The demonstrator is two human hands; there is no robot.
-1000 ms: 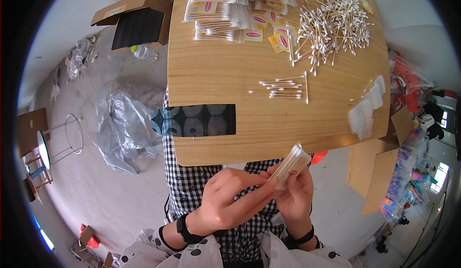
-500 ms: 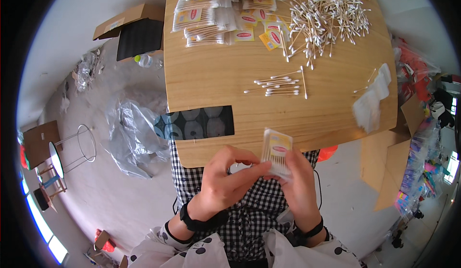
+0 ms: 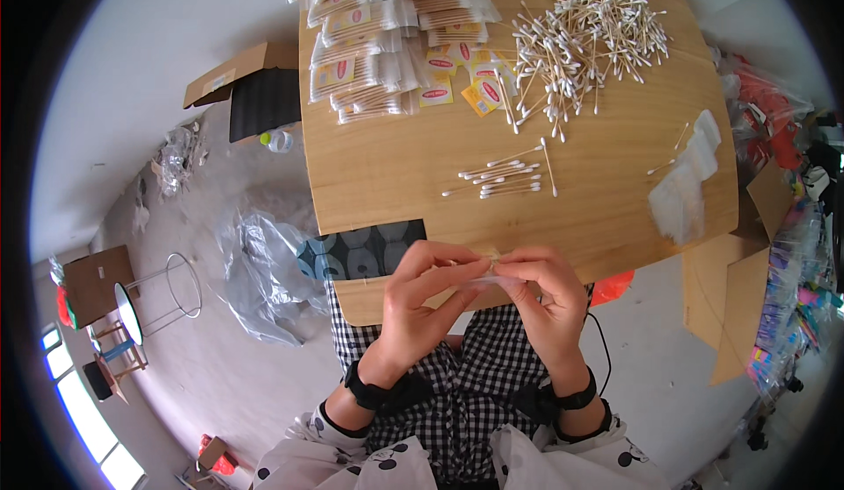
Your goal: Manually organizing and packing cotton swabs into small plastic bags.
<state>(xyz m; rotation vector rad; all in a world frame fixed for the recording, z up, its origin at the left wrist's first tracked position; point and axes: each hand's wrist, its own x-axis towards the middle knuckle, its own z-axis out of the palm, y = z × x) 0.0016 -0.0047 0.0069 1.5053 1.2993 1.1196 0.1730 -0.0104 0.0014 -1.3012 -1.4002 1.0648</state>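
Between my hands, just over the table's near edge, is a small clear bag of cotton swabs [image 3: 492, 281], seen mostly from its end. My left hand [image 3: 422, 301] pinches its left side with thumb and fingers. The thumb and fingers of my right hand [image 3: 547, 301] close on its right side. The fingers hide most of the bag. Beyond them on the table, a small group of loose cotton swabs [image 3: 501, 176] lies roughly side by side, with one swab [image 3: 549, 166] set crosswise at its right.
A large heap of cotton swabs [image 3: 598, 42] covers the far right of the wooden table [image 3: 598, 174]. Filled bags [image 3: 360, 59] are stacked at far left beside yellow cards [image 3: 479, 96]. Empty clear bags [image 3: 681, 191] lie at right. A dark patterned sheet [image 3: 369, 251] lies at the near left corner.
The bag has turned from facing me to nearly edge-on. My right hand has shifted its grip to the bag's right end, and my left fingers have closed on the other end.
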